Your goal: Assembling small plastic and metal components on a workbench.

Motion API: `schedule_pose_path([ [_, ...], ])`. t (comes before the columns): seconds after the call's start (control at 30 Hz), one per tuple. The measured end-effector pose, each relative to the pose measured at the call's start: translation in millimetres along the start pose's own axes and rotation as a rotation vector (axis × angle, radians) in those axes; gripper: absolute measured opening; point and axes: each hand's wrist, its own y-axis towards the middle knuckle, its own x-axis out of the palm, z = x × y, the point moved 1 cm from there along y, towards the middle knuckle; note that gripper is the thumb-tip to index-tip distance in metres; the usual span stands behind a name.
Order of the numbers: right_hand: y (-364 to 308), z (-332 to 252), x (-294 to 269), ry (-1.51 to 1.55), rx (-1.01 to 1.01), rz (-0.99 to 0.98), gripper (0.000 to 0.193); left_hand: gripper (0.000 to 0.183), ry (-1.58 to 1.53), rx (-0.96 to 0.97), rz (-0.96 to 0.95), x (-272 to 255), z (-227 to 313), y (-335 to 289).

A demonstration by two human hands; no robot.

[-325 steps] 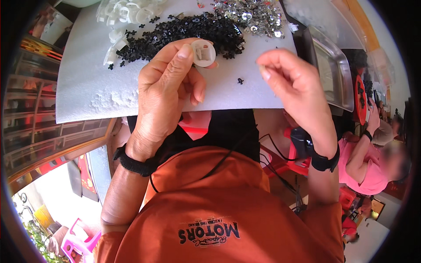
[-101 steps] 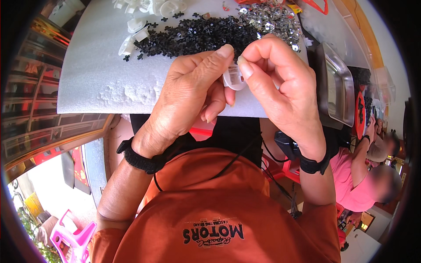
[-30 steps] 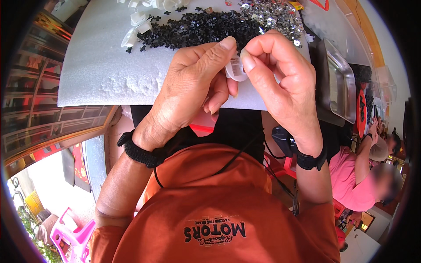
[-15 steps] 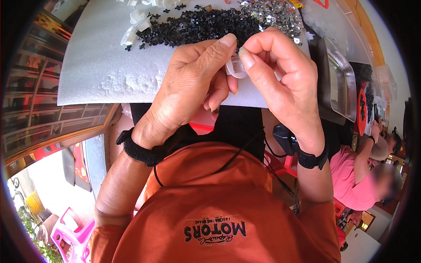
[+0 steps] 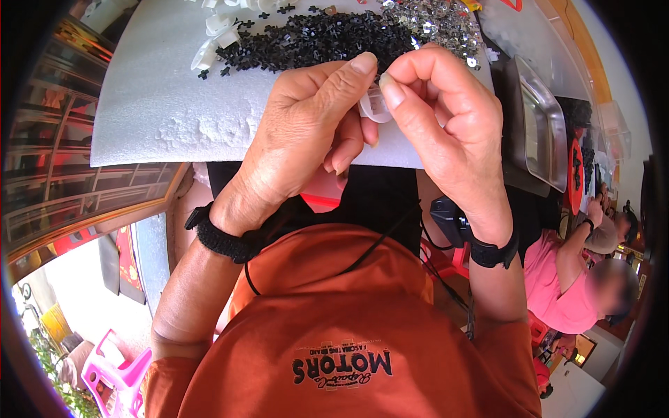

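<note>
A small white, partly see-through plastic piece [image 5: 376, 110] with a curved rim sits between my two hands, above the near edge of the foam-covered table. My left hand [image 5: 317, 122] is closed on its left side, thumb at the top. My right hand [image 5: 449, 111] pinches thumb and forefinger together at the piece's upper right; whether a tiny part is between those fingertips I cannot make out. Just beyond my hands lies a pile of small black cross-shaped parts [image 5: 313, 42]. To its right spreads a heap of shiny metal pieces [image 5: 446, 28].
White plastic pieces [image 5: 221, 28] lie along the far left of the foam sheet [image 5: 174, 97]. A metal tray [image 5: 543, 125] stands to the right. A person in pink [image 5: 564, 279] sits farther right. A pink stool [image 5: 118, 369] is at lower left.
Hardly anything differs. My right hand and wrist have shifted very slightly, and both hands keep their hold around the white plastic piece.
</note>
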Motion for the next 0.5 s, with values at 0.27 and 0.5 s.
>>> schedule_pose_path([
  [0.27, -0.7, -2.5, 1.1, -0.022, 0.014, 0.004, 0.005, 0.040, 0.005, 0.020, -0.006, -0.5, -0.9, -1.0],
  [0.5, -0.2, -2.6, 2.8, 0.013, 0.044, 0.021, 0.005, 0.041, -0.001, 0.010, -0.008, -1.4, -0.7, 0.1],
])
